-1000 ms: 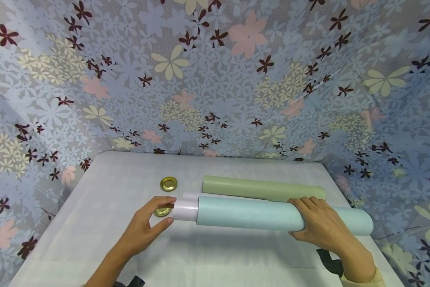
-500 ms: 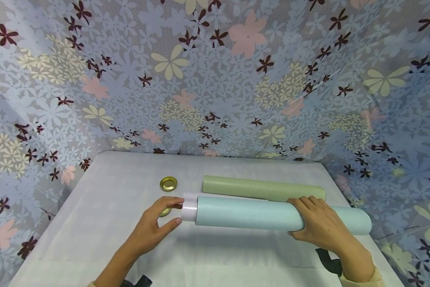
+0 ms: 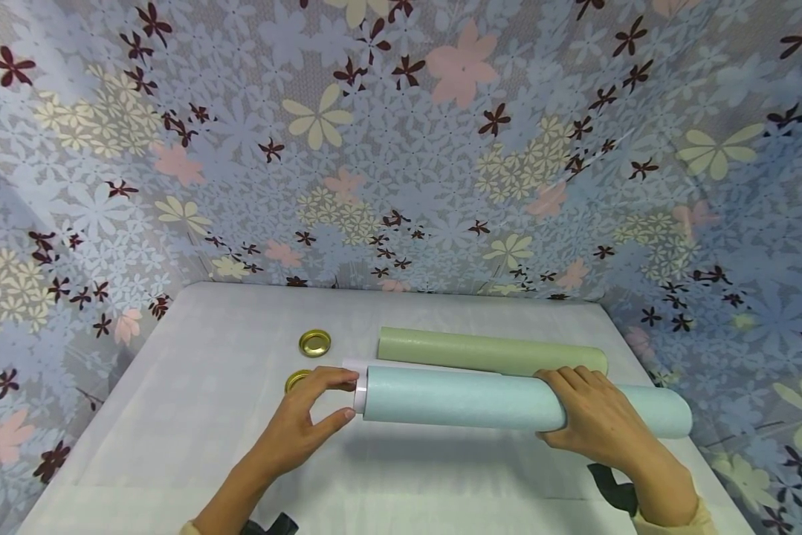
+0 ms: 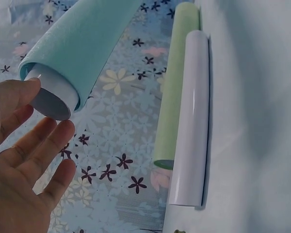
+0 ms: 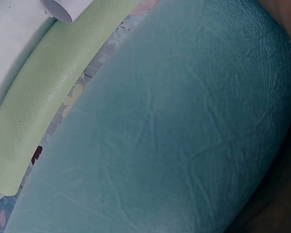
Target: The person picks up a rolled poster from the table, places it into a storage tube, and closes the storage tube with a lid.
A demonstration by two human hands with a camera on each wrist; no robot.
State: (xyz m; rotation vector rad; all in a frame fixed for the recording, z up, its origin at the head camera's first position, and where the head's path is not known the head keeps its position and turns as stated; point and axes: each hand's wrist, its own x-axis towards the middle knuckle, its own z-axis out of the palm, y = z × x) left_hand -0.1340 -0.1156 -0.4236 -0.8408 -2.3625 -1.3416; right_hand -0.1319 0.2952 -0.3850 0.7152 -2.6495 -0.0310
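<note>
My right hand [image 3: 601, 416] grips a pale blue tube [image 3: 461, 399] with a leathery surface, held level above the table. A white paper roll [image 4: 51, 82] sits inside the tube, and a short end of it sticks out on the left. My left hand [image 3: 300, 427] pinches that end, thumb on one side and fingertips on the other; the remaining fingers are spread. In the right wrist view the blue tube fills most of the picture, and little of the hand shows.
A pale green tube [image 3: 487, 351] lies behind the blue one, with a second white roll [image 4: 191, 121] alongside it. Two gold lids, one farther back [image 3: 315, 343] and one partly behind my left hand [image 3: 296, 379], lie on the white-covered table [image 3: 193, 357]. Flowered cloth [image 3: 407, 148] hangs around the table.
My left hand has moved right, sliding the white roll deeper into the blue tube, so less of it sticks out. The nearer lid shows more. My right hand has barely moved.
</note>
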